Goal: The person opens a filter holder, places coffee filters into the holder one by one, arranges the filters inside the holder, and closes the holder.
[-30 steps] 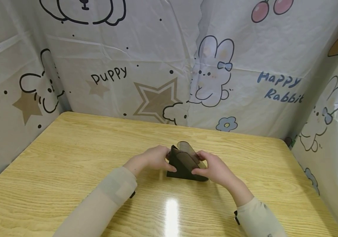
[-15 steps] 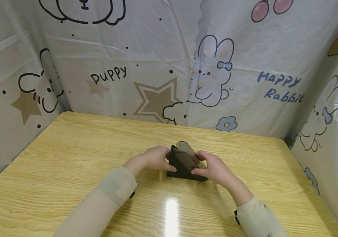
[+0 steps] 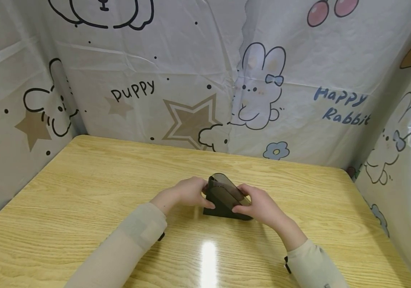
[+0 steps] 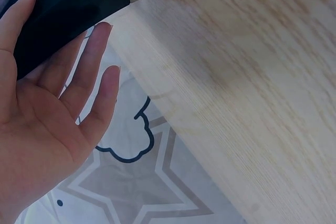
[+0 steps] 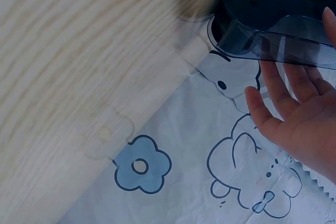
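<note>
In the head view a black wedge-shaped box (image 3: 221, 210) stands mid-table, its slanted side facing right. A smoky see-through cover (image 3: 223, 181) lies along that slope, its rounded top end at the box's upper edge. My left hand (image 3: 190, 192) grips the box's tall left end, thumb in front and fingers behind. From the right, my right hand (image 3: 261, 203) holds the cover between thumb and fingers. The left wrist view shows the box's black wall (image 4: 79, 11) between thumb and fingers. Through the clear cover (image 5: 299, 32), some right fingers show in the right wrist view.
The wood-grain table (image 3: 119, 172) reaches back to a printed cloth (image 3: 191, 52) with cartoon animals, which hangs behind and along both sides. A bright light reflection (image 3: 208, 264) lies on the tabletop in front of the box.
The smoky cover has shifted slightly left and settled closer to the black box, narrowing the gap at its top end. My right hand moved slightly with it; my left hand stays nearly still.
</note>
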A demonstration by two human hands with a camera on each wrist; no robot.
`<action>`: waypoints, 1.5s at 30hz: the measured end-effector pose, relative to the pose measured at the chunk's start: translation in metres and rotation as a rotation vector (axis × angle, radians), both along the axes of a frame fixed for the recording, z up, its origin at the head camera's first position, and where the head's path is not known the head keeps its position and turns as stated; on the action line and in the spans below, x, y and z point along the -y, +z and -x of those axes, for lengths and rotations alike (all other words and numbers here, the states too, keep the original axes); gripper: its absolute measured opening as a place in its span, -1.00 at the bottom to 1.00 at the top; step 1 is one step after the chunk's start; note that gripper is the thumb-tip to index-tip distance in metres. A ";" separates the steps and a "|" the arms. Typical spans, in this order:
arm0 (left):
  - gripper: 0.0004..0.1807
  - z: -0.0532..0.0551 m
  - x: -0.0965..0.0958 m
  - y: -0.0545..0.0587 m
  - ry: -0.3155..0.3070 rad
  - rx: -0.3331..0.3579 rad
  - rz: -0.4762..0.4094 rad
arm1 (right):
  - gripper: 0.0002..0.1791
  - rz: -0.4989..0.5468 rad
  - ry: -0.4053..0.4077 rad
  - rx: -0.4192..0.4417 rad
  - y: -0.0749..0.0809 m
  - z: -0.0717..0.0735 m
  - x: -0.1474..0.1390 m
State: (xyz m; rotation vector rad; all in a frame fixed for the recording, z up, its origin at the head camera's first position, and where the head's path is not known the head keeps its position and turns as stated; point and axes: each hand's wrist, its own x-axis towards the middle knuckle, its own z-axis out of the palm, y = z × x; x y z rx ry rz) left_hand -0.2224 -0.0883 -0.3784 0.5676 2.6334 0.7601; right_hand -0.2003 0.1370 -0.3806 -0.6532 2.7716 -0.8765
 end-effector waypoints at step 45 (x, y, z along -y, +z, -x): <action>-0.63 0.007 -0.009 0.004 0.013 0.018 0.028 | -0.50 -0.069 -0.048 -0.038 0.000 0.006 -0.002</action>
